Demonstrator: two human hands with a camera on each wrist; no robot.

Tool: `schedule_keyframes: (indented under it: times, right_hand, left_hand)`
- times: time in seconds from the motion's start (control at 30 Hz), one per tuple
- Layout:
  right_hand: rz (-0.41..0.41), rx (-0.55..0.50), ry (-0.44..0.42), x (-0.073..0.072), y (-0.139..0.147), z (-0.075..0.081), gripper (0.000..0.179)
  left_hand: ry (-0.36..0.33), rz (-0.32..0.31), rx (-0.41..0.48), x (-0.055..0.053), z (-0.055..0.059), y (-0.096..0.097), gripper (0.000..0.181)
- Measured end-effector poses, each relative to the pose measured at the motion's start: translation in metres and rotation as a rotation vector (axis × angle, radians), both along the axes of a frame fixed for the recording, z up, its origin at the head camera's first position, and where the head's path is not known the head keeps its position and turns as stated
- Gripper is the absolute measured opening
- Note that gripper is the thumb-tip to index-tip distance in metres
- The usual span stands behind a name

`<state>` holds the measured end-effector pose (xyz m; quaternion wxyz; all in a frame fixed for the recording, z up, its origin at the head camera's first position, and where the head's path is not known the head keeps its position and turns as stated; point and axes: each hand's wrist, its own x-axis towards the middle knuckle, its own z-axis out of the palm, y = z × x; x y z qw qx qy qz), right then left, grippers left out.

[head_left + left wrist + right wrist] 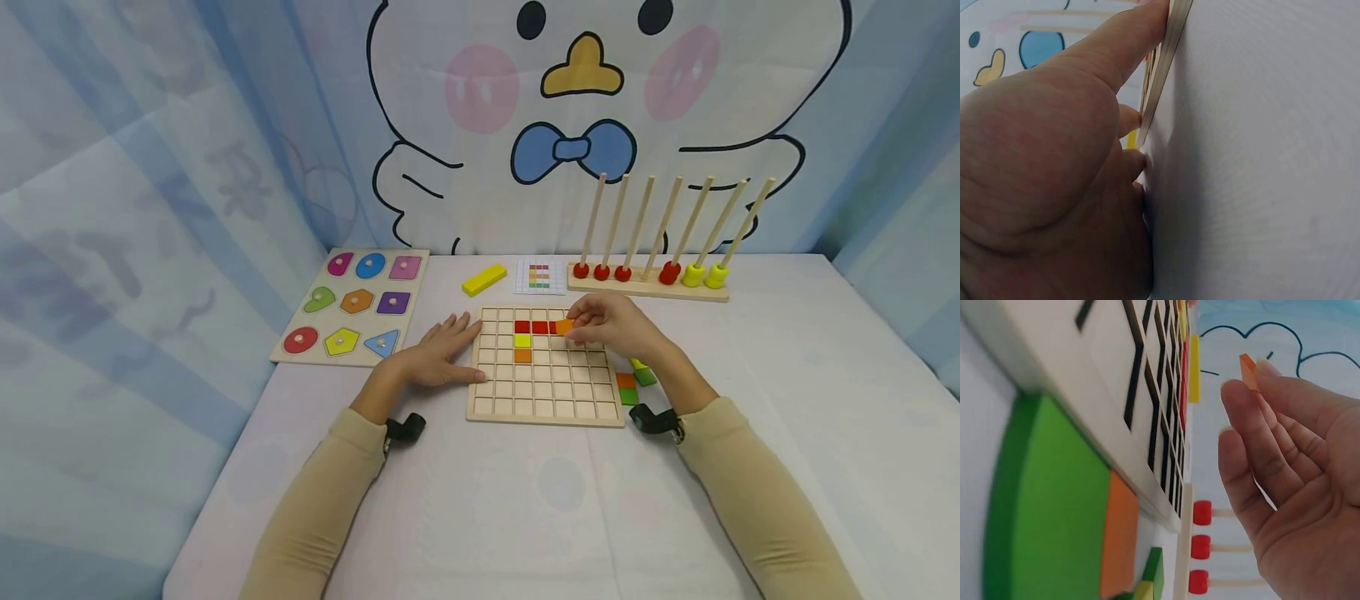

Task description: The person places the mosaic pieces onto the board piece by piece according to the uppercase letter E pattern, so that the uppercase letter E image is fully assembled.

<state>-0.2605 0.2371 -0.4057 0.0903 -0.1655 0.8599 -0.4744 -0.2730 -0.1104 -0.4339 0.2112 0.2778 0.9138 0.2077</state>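
A wooden grid board (555, 422) lies on the table in the head view. Red tiles (538, 327) sit in one of its rows, with a yellow tile (522, 341) and an orange tile (522, 356) in the column below the leftmost red. Thumb and fingertips of my right hand (618, 323) pinch another orange tile (1247, 372) above the grid, by the right end of the red row. My left hand (437, 352) lies spread at the board's left edge, its thumb and a fingertip touching the frame; the left wrist view shows this thumb (1129, 37) along the side.
Loose green tiles (628, 397), an orange and a yellow one lie right of the board. Behind it are a yellow block (484, 279), a pattern card (540, 288) and a peg stand (652, 289) with red and yellow beads. A shape puzzle (296, 360) lies left.
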Motion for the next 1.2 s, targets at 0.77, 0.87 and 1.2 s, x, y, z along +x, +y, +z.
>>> schedule_keyframes:
  times: [0.77, 0.87, 1.2]
  right_hand:
    - [-0.062, -0.219, -0.149, 0.009, -0.039, -0.017, 0.033]
    - [-0.048, -0.156, -0.107, 0.009, -0.038, -0.02, 0.029]
    - [-0.001, 0.021, 0.012, 0.005, -0.034, -0.027, 0.028]
  left_hand:
    - [0.0, -0.003, -0.002, 0.0, -0.002, 0.0, 0.103]
    - [-0.001, -0.001, -0.002, 0.0, -0.002, 0.0, 0.103]
    - [-0.005, 0.005, 0.0, 0.0, 0.0, 0.001, 0.103]
